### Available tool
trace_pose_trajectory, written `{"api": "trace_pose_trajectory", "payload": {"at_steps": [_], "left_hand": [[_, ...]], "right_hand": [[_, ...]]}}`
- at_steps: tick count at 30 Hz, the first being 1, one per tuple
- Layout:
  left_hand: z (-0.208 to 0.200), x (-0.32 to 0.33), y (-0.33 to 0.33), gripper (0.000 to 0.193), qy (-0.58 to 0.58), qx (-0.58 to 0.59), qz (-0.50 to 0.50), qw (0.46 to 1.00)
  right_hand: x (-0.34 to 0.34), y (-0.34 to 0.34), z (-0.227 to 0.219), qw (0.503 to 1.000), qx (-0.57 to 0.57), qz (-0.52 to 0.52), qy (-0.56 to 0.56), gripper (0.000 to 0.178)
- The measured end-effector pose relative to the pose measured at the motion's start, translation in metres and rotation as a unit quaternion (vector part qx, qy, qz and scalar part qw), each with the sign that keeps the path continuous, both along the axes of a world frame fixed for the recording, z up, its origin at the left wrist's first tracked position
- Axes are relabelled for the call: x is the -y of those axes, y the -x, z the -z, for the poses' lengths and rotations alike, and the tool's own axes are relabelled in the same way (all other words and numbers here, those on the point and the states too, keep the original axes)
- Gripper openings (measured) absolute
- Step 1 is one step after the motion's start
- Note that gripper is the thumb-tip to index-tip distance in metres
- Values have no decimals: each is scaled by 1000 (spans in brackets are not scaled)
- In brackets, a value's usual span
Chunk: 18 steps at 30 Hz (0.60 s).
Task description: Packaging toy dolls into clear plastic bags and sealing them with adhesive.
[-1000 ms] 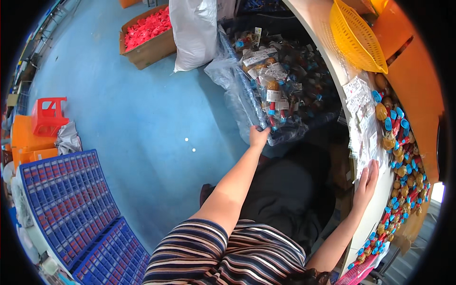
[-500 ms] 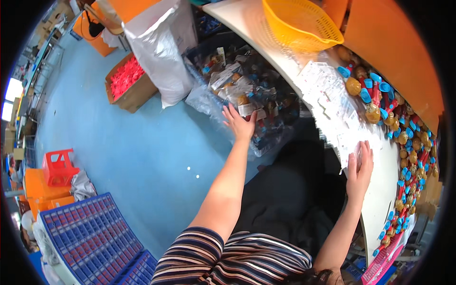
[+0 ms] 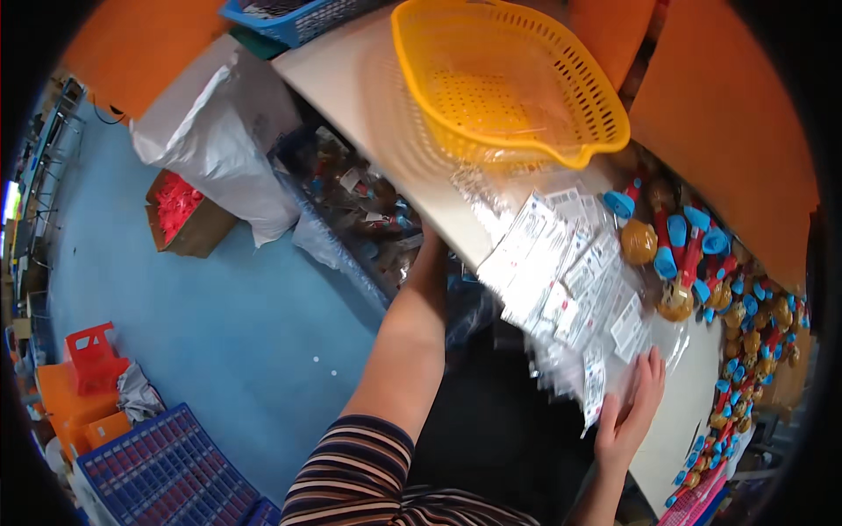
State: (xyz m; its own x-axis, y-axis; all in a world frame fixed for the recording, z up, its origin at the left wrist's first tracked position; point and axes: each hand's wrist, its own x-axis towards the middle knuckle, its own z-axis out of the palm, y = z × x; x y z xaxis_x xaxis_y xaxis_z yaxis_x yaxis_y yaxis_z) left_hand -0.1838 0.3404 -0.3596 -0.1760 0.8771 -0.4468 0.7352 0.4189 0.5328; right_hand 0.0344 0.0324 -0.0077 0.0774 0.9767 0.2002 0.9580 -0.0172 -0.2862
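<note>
My left forearm [image 3: 410,320] reaches into the dark blue crate [image 3: 338,232] beside the worktable. Its hand is hidden under the table edge, so whatever it touches does not show. Packed pieces in clear bags [image 3: 386,219] with white labels fill the crate. On the tabletop, my right hand [image 3: 633,408] lies with its fingers stretched and thumb apart, at the near edge of a spread of clear labelled bags [image 3: 561,272]. Right of those bags is a heap of toy-like pieces [image 3: 680,254] with brown round ends, red stems and blue parts.
A yellow perforated basket [image 3: 491,96] stands on the far part of the white table [image 3: 351,79]. Left of the crate are a white sack [image 3: 215,123] and a cardboard box [image 3: 197,226] of pink-red pieces. A red stool [image 3: 95,355] and blue slotted panel [image 3: 175,465] sit at lower left.
My left hand, open above the crate's bags before, has gone deeper and out of sight beneath the table edge. My right hand stays by the labelled bags. The whole view has shifted.
</note>
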Motion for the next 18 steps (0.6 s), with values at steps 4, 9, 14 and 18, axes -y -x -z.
{"api": "trace_pose_trajectory", "payload": {"at_steps": [4, 9, 14, 18], "left_hand": [[-6, -49, -13, 80, -78, 81, -84, 990], [-5, -24, -25, 68, -171, 196, -153, 953], [-17, 74, 37, 57, -273, 275, -239, 890], [-30, 148, 81, 48, -341, 341, -303, 822]], "right_hand": [[-4, 7, -3, 1000, 4, 5, 29, 60], [-4, 1, -6, 998, 3, 38, 40, 63], [-6, 4, -3, 999, 1, 23, 48, 63], [-4, 5, -5, 999, 7, 15, 34, 62]]}}
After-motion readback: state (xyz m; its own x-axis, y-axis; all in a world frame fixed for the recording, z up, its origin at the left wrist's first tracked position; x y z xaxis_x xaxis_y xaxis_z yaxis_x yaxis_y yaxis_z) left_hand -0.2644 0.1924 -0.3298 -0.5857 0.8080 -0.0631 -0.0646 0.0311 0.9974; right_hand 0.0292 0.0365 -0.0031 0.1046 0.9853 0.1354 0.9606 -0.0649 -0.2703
